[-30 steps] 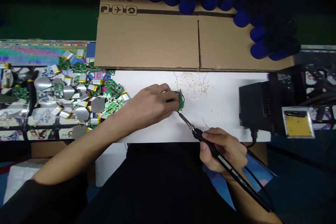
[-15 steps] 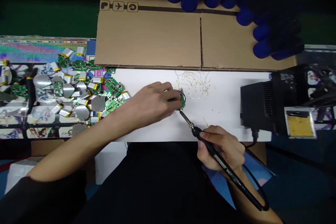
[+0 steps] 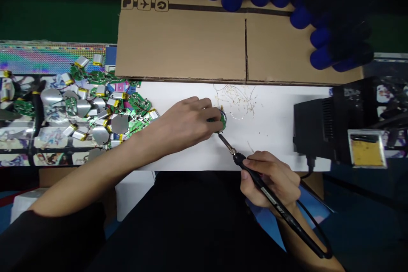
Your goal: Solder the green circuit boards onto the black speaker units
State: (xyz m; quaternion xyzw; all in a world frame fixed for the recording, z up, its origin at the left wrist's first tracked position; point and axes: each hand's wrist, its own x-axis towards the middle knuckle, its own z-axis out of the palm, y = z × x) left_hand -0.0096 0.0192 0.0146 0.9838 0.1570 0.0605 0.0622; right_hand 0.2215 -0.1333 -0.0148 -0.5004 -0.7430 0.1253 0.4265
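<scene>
Little has moved: the left hand point(image 3: 191, 121) pinches a circuit board point(image 3: 224, 122), seemingly to steady it (right hand point(image 3: 276, 178) grips a soldering iron point(image 3: 269, 196) nearby).

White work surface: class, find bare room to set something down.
The broadest, nearly bare patch of white surface lies between the wire scraps and the black box. A narrow strip lies between the left hand, soldering iron and near edge. The left end is crowded by circuit boards and silver packs.

Worn on the head; looks forward and steeply down upon the desk point(image 3: 270, 127), rather near, with both hands point(image 3: 193, 123) point(image 3: 274, 178) about the middle and the lap point(image 3: 188, 221) below.
</scene>
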